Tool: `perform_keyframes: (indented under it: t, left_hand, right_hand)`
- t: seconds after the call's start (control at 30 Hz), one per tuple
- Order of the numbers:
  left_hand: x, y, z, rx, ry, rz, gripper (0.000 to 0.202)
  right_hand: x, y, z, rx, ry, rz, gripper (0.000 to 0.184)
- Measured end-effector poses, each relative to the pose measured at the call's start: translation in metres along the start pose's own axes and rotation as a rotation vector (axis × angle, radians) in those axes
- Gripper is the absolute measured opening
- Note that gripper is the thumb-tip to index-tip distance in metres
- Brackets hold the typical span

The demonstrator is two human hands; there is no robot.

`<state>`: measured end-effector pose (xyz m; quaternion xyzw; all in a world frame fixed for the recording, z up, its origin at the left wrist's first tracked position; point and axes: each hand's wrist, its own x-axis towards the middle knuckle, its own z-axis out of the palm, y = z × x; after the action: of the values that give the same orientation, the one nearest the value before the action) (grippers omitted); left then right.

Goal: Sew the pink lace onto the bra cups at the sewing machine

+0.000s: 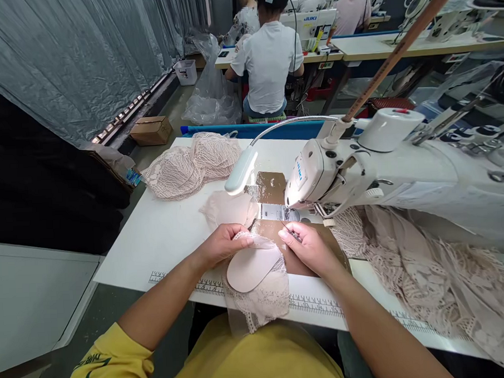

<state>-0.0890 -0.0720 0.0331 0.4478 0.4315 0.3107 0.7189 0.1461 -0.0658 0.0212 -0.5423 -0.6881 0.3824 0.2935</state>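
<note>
My left hand (229, 243) pinches the upper edge of a pale pink lace piece (273, 299) between thumb and fingers. A smooth oval bra pad (249, 271) lies against this lace, which hangs over the table's front edge. Closed around a small, thin, dark pointed metal tool (288, 230), my right hand (307, 245) is just right of the lace; the fingers hide most of the tool. Beyond my left hand lies another pale pink cup piece (230, 208). The sewing machine's head (305, 178) stands just past my right hand.
Stacked lace bra cups (192, 164) lie at the table's far left. A lamp (240, 170) on a bent neck hangs over the work. Lace garments (443, 281) heap up at right under the machine arm. A ruler strip (315, 306) runs along the front edge. People sit at machines ahead.
</note>
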Motion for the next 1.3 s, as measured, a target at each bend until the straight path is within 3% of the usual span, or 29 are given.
perform_keyframes:
  t: [0.13,0.23,0.37,0.6,0.87,1.3]
  left_hand:
    - [0.001,-0.001,-0.002,-0.038,0.012,-0.003,0.031]
    - [0.005,0.002,-0.002,-0.117,-0.024,-0.063,0.042]
    - [0.012,0.010,0.004,-0.060,-0.061,-0.168,0.056]
    - [0.024,0.011,0.018,0.089,-0.094,-0.164,0.036]
    - [0.021,0.014,0.014,0.065,-0.143,-0.157,0.025]
    - [0.021,0.012,0.008,0.118,-0.097,-0.120,0.029]
  right_hand:
    - [-0.002,-0.003,0.004,0.210,-0.158,0.016,0.030]
    - [-0.004,-0.008,0.005,0.219,-0.272,0.012,0.024]
    - [-0.005,-0.012,0.002,0.208,-0.246,0.008,0.019]
    - [-0.008,-0.013,0.000,0.311,-0.224,0.000,0.020]
    - [-0.005,0.004,0.004,0.508,-0.194,0.058,0.041]
    - [0.000,-0.006,-0.001,0.291,-0.289,-0.017,0.025]
